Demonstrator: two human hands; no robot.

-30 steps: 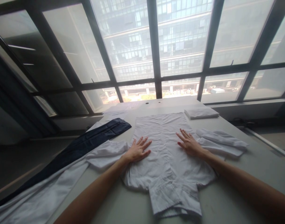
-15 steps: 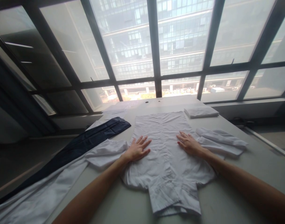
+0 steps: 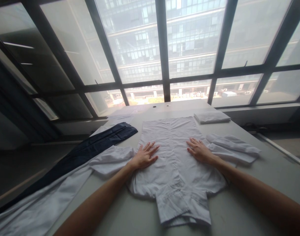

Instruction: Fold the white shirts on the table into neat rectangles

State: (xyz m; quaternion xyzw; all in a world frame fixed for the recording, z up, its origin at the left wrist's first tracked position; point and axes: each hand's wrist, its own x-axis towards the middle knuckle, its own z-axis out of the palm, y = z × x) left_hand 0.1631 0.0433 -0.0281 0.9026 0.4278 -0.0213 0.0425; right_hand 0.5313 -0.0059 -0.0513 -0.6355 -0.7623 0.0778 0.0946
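Observation:
A white shirt [image 3: 173, 164] lies spread flat on the pale table [image 3: 250, 209], collar toward me and hem toward the window. My left hand [image 3: 144, 155] rests flat on its left half, fingers spread and holding nothing. My right hand [image 3: 199, 150] lies flat on its right half, fingers stretched out too. The left sleeve [image 3: 110, 160] is bunched beside my left wrist. Its right sleeve [image 3: 234, 147] is folded out to the right of my right hand.
A dark navy garment [image 3: 90, 150] stretches along the table's left side over another white cloth [image 3: 41, 209]. A folded white piece [image 3: 211, 117] sits at the far right by the window sill. Large windows [image 3: 162, 49] stand behind the table.
Both hands have stayed flat on the shirt, shifting only very slightly. The view has tipped a little.

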